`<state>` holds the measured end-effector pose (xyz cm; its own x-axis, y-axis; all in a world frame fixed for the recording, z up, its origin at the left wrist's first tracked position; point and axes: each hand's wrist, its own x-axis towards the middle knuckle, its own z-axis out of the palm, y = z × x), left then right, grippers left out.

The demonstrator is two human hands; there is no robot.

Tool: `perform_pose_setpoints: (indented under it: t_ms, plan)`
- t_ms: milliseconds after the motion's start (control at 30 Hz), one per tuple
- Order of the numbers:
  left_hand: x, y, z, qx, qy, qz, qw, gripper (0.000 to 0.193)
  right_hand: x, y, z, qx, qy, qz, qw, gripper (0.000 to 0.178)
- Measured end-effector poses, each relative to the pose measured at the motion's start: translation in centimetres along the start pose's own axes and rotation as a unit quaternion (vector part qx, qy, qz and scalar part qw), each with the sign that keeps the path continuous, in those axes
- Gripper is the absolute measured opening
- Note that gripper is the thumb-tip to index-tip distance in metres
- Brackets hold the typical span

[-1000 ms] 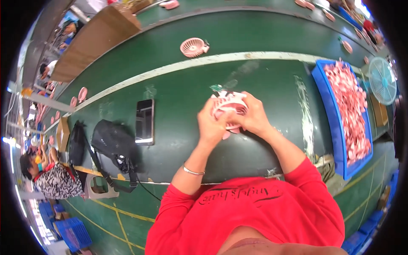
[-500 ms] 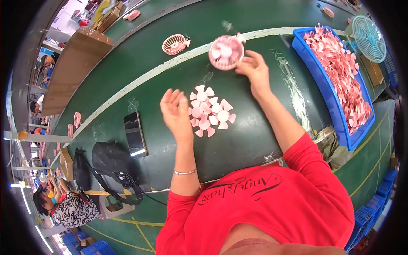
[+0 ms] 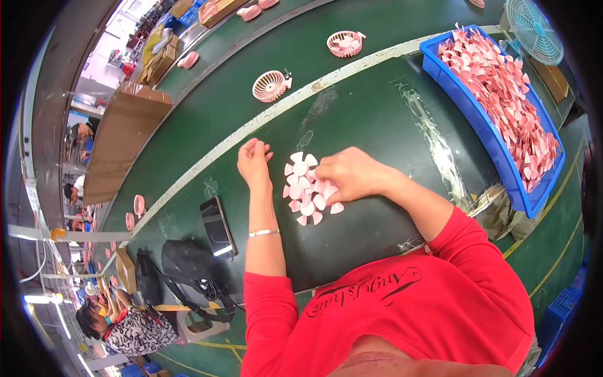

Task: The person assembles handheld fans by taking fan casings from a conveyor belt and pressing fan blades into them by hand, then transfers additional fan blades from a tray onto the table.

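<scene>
My right hand [image 3: 353,174] reaches over a small pile of pink fan blades and its fingers close on a fan blade [image 3: 325,187] at the pile's right side. The fingertips partly cover that blade. The other loose fan blades [image 3: 295,191] overlap on the dark green table. Left of the pile, my left hand [image 3: 254,164] is raised with loosely curled, slightly parted fingers and nothing visible in them. Beyond the white strip lie a pink fan housing [image 3: 270,87], open side up, and another pink fan housing [image 3: 345,44] with a blade inside.
A blue bin [image 3: 480,119] full of pink fan blades stands at the right, near a teal fan [image 3: 535,31]. A phone [image 3: 217,227] and a black bag [image 3: 191,267] lie at the left. A cardboard sheet [image 3: 125,144] stands beyond; another person [image 3: 135,330] works at lower left.
My right hand has let go of the fan housing beyond the white strip, come back to the pile and gripped a blade. My left hand's fingers have curled. The whole view has shifted.
</scene>
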<state>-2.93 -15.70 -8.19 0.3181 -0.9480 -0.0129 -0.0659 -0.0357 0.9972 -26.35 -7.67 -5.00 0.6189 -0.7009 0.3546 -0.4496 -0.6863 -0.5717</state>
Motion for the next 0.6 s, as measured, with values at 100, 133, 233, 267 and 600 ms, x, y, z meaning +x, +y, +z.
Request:
perform_pose_setpoints:
  t_ms: [100,133,233,267,600]
  plan:
    - [4.6,0.6,1.2,0.050,0.020,0.001,0.999,0.028,0.4,-0.4,0.8,-0.023,-0.011,-0.025,0.999,0.036]
    - [5.7,1.1,2.3,0.073,0.021,0.011,0.997,0.034,0.3,0.0,1.1,-0.027,-0.014,-0.030,0.999,0.034]
    - [8.2,2.6,5.1,0.217,0.034,-0.032,0.975,0.043,0.2,0.6,2.0,-0.027,-0.003,-0.025,0.999,0.031]
    - [8.9,2.9,5.8,0.282,0.037,-0.049,0.957,0.055,0.3,0.7,2.2,-0.019,0.005,-0.020,1.000,0.030]
    - [12.7,1.4,7.9,0.471,0.016,0.005,0.882,0.041,0.7,0.9,3.0,-0.011,0.037,-0.030,0.999,0.028]
